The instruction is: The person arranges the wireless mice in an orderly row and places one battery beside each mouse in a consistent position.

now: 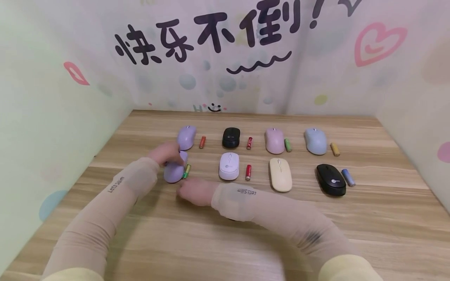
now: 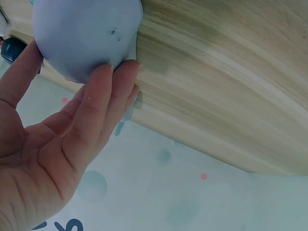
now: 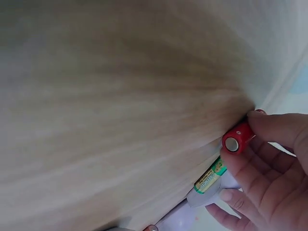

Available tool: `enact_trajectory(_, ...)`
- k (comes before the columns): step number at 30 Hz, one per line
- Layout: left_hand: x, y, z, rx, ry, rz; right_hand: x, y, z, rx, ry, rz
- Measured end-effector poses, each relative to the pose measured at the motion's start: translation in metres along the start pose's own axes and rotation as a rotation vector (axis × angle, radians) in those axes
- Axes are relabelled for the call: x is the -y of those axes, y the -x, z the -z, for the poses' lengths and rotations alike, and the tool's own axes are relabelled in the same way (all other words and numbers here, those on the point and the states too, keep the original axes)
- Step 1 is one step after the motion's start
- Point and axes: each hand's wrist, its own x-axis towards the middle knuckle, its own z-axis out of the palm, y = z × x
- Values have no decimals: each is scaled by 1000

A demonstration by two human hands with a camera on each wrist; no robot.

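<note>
At the left of the table, my left hand (image 1: 168, 153) holds a purple computer mouse (image 1: 173, 173). The left wrist view shows the thumb on one side of the mouse (image 2: 86, 38) and the fingertips on the other. My right hand (image 1: 197, 191) is just in front of this mouse, low over the wood. In the right wrist view its thumb and finger pinch a red battery (image 3: 239, 137), which the hand hides in the head view. A green and gold battery (image 1: 187, 171) lies beside the purple mouse, close to both hands.
Behind the left hand lies another purple mouse (image 1: 186, 137) with an orange battery (image 1: 202, 142). Rightward, in two rows, are a white mouse (image 1: 229, 166), a cream mouse (image 1: 280, 174), a black mouse (image 1: 331, 179) and several others, most with batteries beside them. A printed curtain (image 1: 158, 89) hangs behind.
</note>
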Motion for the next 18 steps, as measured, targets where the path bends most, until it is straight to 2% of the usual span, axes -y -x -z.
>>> enact_trajectory(4,-1,0,0,-7,-6,1,1,6,2,12,21,-51)
enact_trajectory(8,-1,0,-1,-10,12,-5,0,11,2,19,28,-64)
enact_trajectory(14,-2,2,0,-18,21,-18,-7,18,1,0,-70,-46)
enact_trajectory(18,-1,3,-1,-24,19,-33,-7,21,2,-25,-120,-92)
